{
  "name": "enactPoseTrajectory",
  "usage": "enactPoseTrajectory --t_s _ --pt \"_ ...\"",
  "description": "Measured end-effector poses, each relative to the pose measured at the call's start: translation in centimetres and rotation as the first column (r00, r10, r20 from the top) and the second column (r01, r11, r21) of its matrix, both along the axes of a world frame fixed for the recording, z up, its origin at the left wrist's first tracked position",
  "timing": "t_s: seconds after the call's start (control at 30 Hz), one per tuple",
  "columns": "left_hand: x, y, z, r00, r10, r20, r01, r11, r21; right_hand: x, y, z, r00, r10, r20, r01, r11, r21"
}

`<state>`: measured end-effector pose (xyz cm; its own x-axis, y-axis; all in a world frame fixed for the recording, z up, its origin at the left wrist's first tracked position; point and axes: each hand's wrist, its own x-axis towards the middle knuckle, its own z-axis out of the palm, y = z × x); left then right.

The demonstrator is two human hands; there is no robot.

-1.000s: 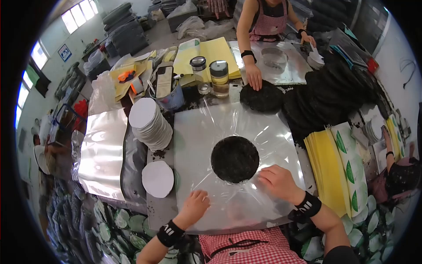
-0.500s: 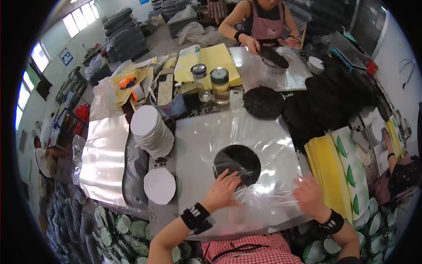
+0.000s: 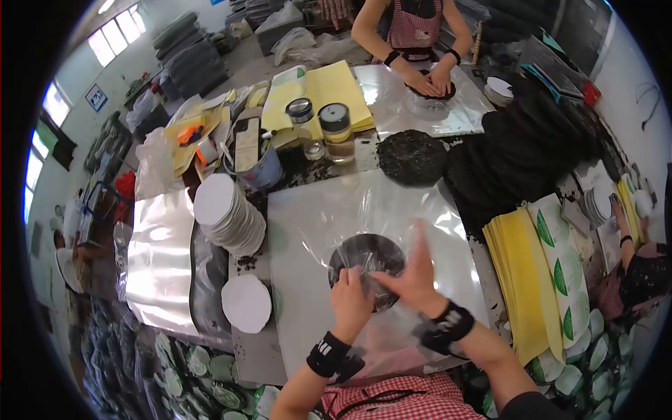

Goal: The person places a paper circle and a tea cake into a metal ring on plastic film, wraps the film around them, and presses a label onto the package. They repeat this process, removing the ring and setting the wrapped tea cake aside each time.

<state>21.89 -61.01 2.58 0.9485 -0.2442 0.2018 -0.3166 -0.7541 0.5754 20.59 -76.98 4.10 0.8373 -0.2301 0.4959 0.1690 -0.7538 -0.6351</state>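
Observation:
A dark round disc (image 3: 348, 253) lies near the middle of a clear plastic sheet (image 3: 308, 210), with creased film drawn up over it. Fingers bent together, my left hand (image 3: 351, 299) pinches a gathered fold of this film at the disc's lower left. My right hand (image 3: 413, 276) is at the disc's right side, partly blurred, its fingers stretched upward and the thumb pointing toward my left hand. Under my hands, part of the disc is hidden. Left of the sheet, a stack of white round papers (image 3: 227, 213) stands behind a lower white round paper pile (image 3: 246, 303).
Beyond the sheet lie another dark disc (image 3: 411, 157) and a heap of dark discs (image 3: 504, 171). Two lidded jars (image 3: 337, 136) stand beside a bucket (image 3: 262, 171) with a phone in it. Yellow sheets (image 3: 514, 259) lie right. A person (image 3: 416, 31) works opposite, both hands on a disc.
My right hand has swung left from the sheet's right side to the disc. My left hand has curled its fingers, and the film is now bunched over the disc.

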Motion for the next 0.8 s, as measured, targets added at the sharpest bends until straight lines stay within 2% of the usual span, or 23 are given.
enactPoseTrajectory --t_s 0.07,0.1,0.17,0.2,0.23,0.27,0.3,0.33,0.37,0.4,0.43,0.5,0.53,0.57,0.6,0.63,0.67,0.7,0.73,0.77,0.8 --pt "-0.5 0.8 -0.4 0.999 -0.027 0.032 0.028 0.999 -0.020 1.6 2.7 0.2 0.990 0.119 0.081 -0.114 0.992 -0.058" --pt "-0.7 2.1 0.1 0.991 -0.046 0.129 0.055 0.996 -0.072 1.5 2.8 0.2 0.979 0.189 0.076 -0.181 0.977 -0.112" --pt "-0.8 4.9 1.1 0.941 -0.047 0.335 0.112 0.978 -0.177 1.0 2.3 -1.9 0.965 0.257 -0.047 -0.258 0.966 -0.010" --pt "-0.2 5.8 0.8 0.966 0.132 0.224 -0.072 0.964 -0.256 1.6 2.5 -2.4 0.952 0.275 -0.135 -0.286 0.956 -0.067" --pt "2.0 6.5 0.3 0.989 0.102 -0.103 -0.144 0.780 -0.609 1.8 2.7 -2.9 0.931 0.280 -0.233 -0.313 0.942 -0.118" --pt "4.7 6.8 -0.5 0.918 -0.060 -0.391 -0.318 0.476 -0.820 1.4 2.8 -3.2 0.899 0.278 -0.339 -0.348 0.923 -0.165" --pt "6.6 6.6 -0.7 0.773 -0.316 -0.550 -0.540 0.129 -0.832 0.9 3.0 -3.3 0.903 0.279 -0.328 -0.349 0.920 -0.179" --pt "6.9 4.6 1.2 0.911 -0.222 -0.346 -0.245 0.382 -0.891 0.9 3.0 -3.2 0.911 0.277 -0.306 -0.345 0.917 -0.198" --pt "6.0 3.1 3.5 0.984 -0.149 -0.102 0.048 0.759 -0.649 1.4 2.9 -2.9 0.919 0.274 -0.283 -0.339 0.915 -0.217" --pt "5.0 2.3 3.7 0.957 -0.270 0.106 0.290 0.866 -0.408 1.4 1.9 -2.7 0.903 0.392 -0.177 -0.411 0.907 -0.089" --pt "3.6 2.0 3.3 0.869 -0.420 0.263 0.456 0.885 -0.097 1.0 0.5 -0.9 0.842 0.537 -0.053 -0.523 0.836 0.164" --pt "0.9 1.4 2.8 0.897 -0.390 0.211 0.414 0.906 -0.085 1.1 -2.7 -2.0 0.786 0.556 0.272 -0.604 0.785 0.140" --pt "0.6 1.5 1.1 0.895 -0.391 0.214 0.412 0.909 -0.063 1.0 -3.6 -2.7 0.941 0.254 0.223 -0.320 0.883 0.343" --pt "0.8 1.3 1.0 0.917 -0.375 0.135 0.385 0.921 -0.063 0.3 -3.7 -3.2 0.993 -0.073 0.088 0.017 0.855 0.519" --pt "0.7 1.1 0.9 0.931 -0.362 0.040 0.364 0.930 -0.062 2.3 -3.5 -4.6 0.994 -0.100 -0.050 0.097 0.548 0.831" --pt "0.4 1.0 0.8 0.937 -0.346 -0.055 0.342 0.938 -0.061 5.4 -3.7 -5.4 0.980 -0.076 -0.185 0.194 0.138 0.971" --pt "0.1 0.9 1.2 0.965 -0.248 -0.088 0.230 0.957 -0.177 6.9 -3.4 -3.6 0.971 0.160 -0.177 0.192 -0.077 0.978" --pt "0.2 0.7 1.7 0.957 -0.247 -0.151 0.159 0.884 -0.441 7.3 -2.0 -3.3 0.984 0.176 0.011 -0.038 0.146 0.989" --pt "0.5 0.8 2.2 0.943 -0.258 -0.209 0.057 0.745 -0.665 6.3 -1.7 -2.4 0.937 0.338 0.093 -0.237 0.418 0.877" --pt "0.9 1.4 1.8 0.940 -0.286 -0.185 0.070 0.694 -0.716 4.9 -1.3 -1.4 0.856 0.507 0.104 -0.440 0.606 0.663" --pt "1.2 2.1 1.4 0.936 -0.314 -0.159 0.085 0.640 -0.764 4.6 -1.4 -0.3 0.733 0.656 0.182 -0.652 0.600 0.463"
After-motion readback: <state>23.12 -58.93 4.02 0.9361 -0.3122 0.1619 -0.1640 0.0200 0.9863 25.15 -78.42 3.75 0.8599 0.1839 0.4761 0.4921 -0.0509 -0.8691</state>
